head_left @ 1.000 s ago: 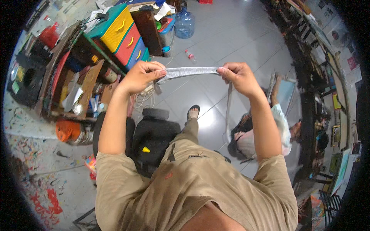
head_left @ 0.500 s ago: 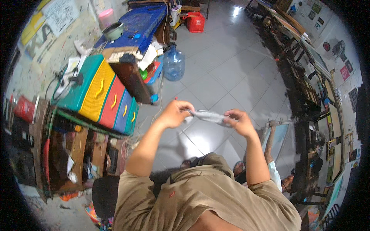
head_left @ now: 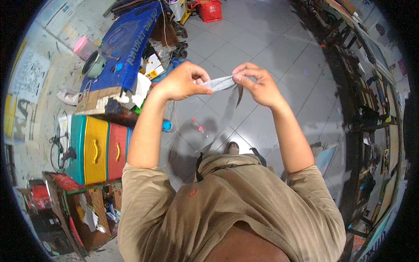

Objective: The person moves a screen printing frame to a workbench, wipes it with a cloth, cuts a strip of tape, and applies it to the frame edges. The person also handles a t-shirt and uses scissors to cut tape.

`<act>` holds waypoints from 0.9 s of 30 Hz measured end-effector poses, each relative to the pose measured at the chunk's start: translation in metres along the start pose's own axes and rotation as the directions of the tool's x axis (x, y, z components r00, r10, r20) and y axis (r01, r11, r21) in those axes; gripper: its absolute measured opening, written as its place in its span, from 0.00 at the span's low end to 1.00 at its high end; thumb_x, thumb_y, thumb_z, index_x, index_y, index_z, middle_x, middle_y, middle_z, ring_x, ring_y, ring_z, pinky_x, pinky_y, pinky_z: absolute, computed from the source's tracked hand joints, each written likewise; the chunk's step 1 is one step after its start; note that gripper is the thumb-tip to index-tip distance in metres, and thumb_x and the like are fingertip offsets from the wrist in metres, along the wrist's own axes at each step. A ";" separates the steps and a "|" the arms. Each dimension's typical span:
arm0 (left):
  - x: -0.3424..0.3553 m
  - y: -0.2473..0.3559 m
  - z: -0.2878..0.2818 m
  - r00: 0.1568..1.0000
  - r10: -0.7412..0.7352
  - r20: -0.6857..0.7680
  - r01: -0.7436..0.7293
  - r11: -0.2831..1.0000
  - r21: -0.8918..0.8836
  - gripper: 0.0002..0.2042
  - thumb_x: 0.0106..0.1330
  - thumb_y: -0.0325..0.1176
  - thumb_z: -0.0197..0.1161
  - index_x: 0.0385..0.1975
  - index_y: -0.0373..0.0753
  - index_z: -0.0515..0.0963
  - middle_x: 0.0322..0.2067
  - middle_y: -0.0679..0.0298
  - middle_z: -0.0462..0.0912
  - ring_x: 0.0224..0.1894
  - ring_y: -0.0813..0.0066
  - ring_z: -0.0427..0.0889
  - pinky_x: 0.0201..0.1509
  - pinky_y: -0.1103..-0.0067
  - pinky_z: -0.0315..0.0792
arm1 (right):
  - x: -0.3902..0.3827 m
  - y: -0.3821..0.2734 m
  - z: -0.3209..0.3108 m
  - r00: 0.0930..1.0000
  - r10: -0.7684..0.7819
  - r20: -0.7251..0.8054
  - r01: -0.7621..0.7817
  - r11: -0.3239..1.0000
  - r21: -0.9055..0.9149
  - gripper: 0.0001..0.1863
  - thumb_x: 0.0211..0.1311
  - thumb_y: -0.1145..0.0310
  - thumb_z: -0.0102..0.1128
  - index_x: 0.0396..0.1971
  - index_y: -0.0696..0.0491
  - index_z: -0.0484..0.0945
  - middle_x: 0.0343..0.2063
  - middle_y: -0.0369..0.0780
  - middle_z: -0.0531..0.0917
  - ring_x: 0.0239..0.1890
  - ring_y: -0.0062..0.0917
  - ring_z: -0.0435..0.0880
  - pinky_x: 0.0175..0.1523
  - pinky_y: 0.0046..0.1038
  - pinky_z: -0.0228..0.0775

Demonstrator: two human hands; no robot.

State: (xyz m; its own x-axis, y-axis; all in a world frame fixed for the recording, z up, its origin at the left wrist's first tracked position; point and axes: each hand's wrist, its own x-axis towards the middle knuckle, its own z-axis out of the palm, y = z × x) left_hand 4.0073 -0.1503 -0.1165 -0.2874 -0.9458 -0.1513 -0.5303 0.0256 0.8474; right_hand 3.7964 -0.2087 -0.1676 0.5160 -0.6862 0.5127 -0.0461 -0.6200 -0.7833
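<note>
A grey fabric-like strip [head_left: 220, 84] is stretched between my hands in front of my chest. One end is pinched by my left hand [head_left: 185, 81], thumb and fingers closed on it. My right hand [head_left: 258, 85] grips the strip between thumb and fingertips. Below the right hand, a darker blurred length [head_left: 228, 114] hangs toward my waist; it looks like part of the same strip, though where it ends I cannot tell.
On the left stand a multicoloured drawer unit [head_left: 96, 149] and a table with a blue cover [head_left: 139, 32], bearing a pot [head_left: 93, 64] and a pink container [head_left: 84, 47]. A clear bottle [head_left: 200, 127] lies on the tiled floor. A dark wooden rack [head_left: 364, 102] lines the right side.
Both hands have risen farther from my body, still holding the strip. A hanging length now shows below my right hand. The view has shifted, and the clear bottle on the floor shows.
</note>
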 end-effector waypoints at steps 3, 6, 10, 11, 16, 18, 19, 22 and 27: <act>0.056 -0.016 -0.035 0.998 0.021 0.060 -0.028 0.994 0.103 0.08 0.43 0.29 0.66 0.22 0.34 0.76 0.17 0.73 0.72 0.22 0.88 0.66 0.25 0.88 0.60 | 0.049 0.030 -0.029 0.942 0.334 0.044 -0.337 0.934 0.121 0.11 0.52 0.64 0.53 0.27 0.58 0.75 0.19 0.34 0.76 0.24 0.18 0.72 0.32 0.21 0.64; 0.108 -0.028 -0.070 0.995 -0.077 0.058 0.072 0.994 0.077 0.07 0.45 0.28 0.65 0.22 0.34 0.75 0.19 0.72 0.73 0.23 0.88 0.67 0.28 0.89 0.62 | 0.103 0.077 -0.056 0.905 0.412 0.110 -0.420 0.905 0.065 0.11 0.54 0.65 0.52 0.28 0.58 0.75 0.19 0.33 0.75 0.23 0.14 0.70 0.30 0.19 0.64; 0.189 -0.062 -0.117 0.986 0.040 -0.159 -0.079 0.966 -0.247 0.06 0.51 0.29 0.59 0.25 0.34 0.74 0.24 0.69 0.75 0.28 0.86 0.71 0.34 0.87 0.65 | 0.178 0.152 -0.091 0.853 0.451 0.262 -0.490 0.865 0.106 0.07 0.51 0.70 0.51 0.28 0.57 0.74 0.18 0.32 0.74 0.20 0.11 0.68 0.25 0.16 0.61; 0.217 -0.068 -0.126 0.972 0.064 -0.227 -0.147 0.917 -0.370 0.05 0.53 0.29 0.56 0.27 0.35 0.73 0.26 0.69 0.76 0.29 0.84 0.72 0.36 0.86 0.66 | 0.197 0.173 -0.097 0.860 0.420 0.290 -0.471 0.872 0.135 0.07 0.50 0.72 0.50 0.28 0.57 0.74 0.17 0.32 0.74 0.20 0.11 0.68 0.25 0.16 0.61; 0.377 -0.061 -0.167 0.873 0.234 -0.428 -0.412 0.823 -0.390 0.06 0.54 0.28 0.57 0.28 0.33 0.75 0.28 0.66 0.77 0.31 0.85 0.73 0.36 0.88 0.66 | 0.276 0.291 -0.122 0.813 0.486 0.321 -0.546 0.827 0.133 0.05 0.44 0.80 0.47 0.23 0.57 0.73 0.18 0.30 0.73 0.21 0.11 0.69 0.27 0.16 0.61; 0.436 -0.048 -0.188 0.838 0.312 -0.448 -0.459 0.846 -0.270 0.06 0.54 0.28 0.58 0.28 0.33 0.75 0.26 0.66 0.78 0.30 0.85 0.74 0.34 0.88 0.67 | 0.299 0.333 -0.140 0.776 0.606 0.175 -0.626 0.773 0.101 0.05 0.44 0.80 0.48 0.22 0.57 0.72 0.18 0.31 0.74 0.21 0.12 0.69 0.27 0.17 0.61; 0.463 -0.040 -0.199 0.838 0.327 -0.437 -0.464 0.847 -0.257 0.06 0.53 0.28 0.58 0.28 0.32 0.76 0.25 0.66 0.78 0.29 0.84 0.74 0.33 0.88 0.67 | 0.307 0.353 -0.150 0.745 0.659 0.102 -0.667 0.740 0.090 0.04 0.45 0.80 0.48 0.22 0.57 0.72 0.18 0.31 0.74 0.21 0.13 0.70 0.27 0.17 0.61; 0.548 -0.017 -0.227 0.860 0.395 -0.323 -0.440 0.894 -0.081 0.08 0.52 0.31 0.59 0.27 0.33 0.77 0.22 0.65 0.78 0.25 0.84 0.74 0.29 0.86 0.68 | 0.336 0.409 -0.190 0.760 0.649 -0.026 -0.650 0.759 -0.033 0.04 0.46 0.78 0.52 0.24 0.58 0.73 0.18 0.32 0.75 0.21 0.12 0.70 0.26 0.17 0.61; 0.705 0.009 -0.231 0.886 0.435 0.160 -0.461 0.860 0.220 0.09 0.50 0.34 0.61 0.26 0.35 0.77 0.24 0.65 0.79 0.26 0.83 0.74 0.32 0.84 0.68 | 0.452 0.418 -0.231 0.937 0.345 -0.052 -0.287 0.847 0.447 0.09 0.46 0.73 0.58 0.29 0.58 0.75 0.22 0.33 0.76 0.26 0.14 0.72 0.32 0.17 0.63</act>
State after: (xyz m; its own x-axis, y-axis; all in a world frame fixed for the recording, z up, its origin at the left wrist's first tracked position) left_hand 3.9840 -0.8913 -0.0977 -0.6126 -0.7754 0.1532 -0.4984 0.5294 0.6865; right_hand 3.8129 -0.8661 -0.1815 0.4231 -0.8767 0.2288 0.1957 -0.1581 -0.9678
